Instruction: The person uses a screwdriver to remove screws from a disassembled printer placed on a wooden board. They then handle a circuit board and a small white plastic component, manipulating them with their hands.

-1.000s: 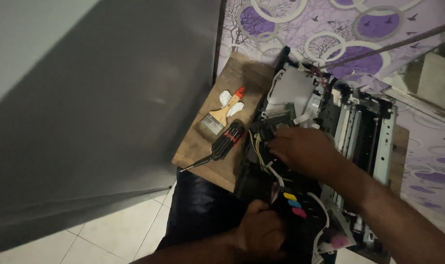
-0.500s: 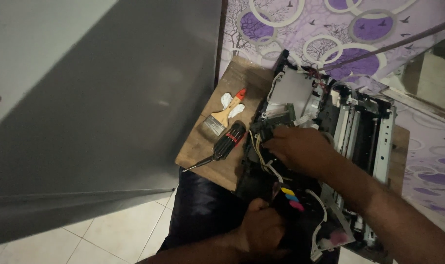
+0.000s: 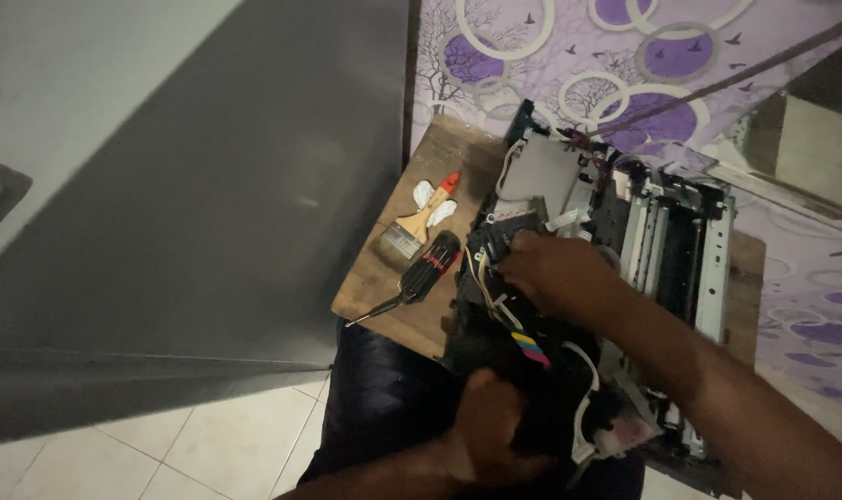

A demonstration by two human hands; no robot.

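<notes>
A stripped-down printer [image 3: 661, 241] with its cover off lies on a wooden board [image 3: 393, 268]. My right hand [image 3: 555, 273] rests on the printer's black left part, fingers curled around dark pieces and thin wires near its corner. My left hand [image 3: 490, 426] grips the printer's near end, just below a small strip of coloured patches [image 3: 530, 349]. Whether my right fingers pinch a single part is hidden by the hand itself.
On the board left of the printer lie a black-and-red screwdriver [image 3: 416, 278], a small paintbrush [image 3: 411, 231] with a red-tipped handle and two white scraps. A big grey cabinet side [image 3: 189, 213] fills the left. Purple patterned wall behind, white floor tiles [image 3: 162, 454] below.
The view has shifted slightly. My right hand has crept a little to the left along the printer's black part. My left hand holds the same place.
</notes>
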